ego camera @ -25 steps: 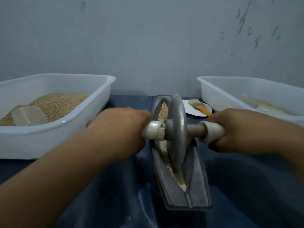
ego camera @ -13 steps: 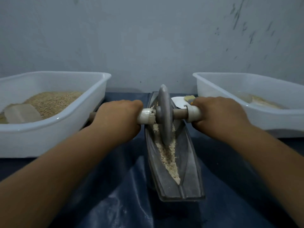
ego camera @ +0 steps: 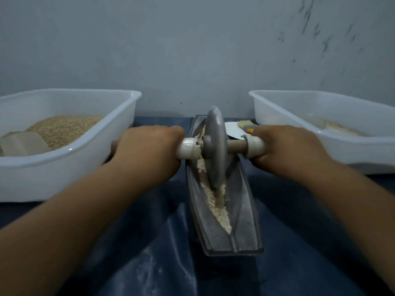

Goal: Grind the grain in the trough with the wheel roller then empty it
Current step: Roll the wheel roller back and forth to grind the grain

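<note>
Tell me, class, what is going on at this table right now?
A person is grinding grain in a metal trough. The left hand and the right hand each grip one end of the axle of the wheel roller, whose disc stands upright in the groove on crushed grain. The left white tub holds whole grain and a scoop; the right white tub holds a little pale meal.

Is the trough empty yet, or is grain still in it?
Not empty: pale crushed grain lies along the trough groove under the wheel.
</note>
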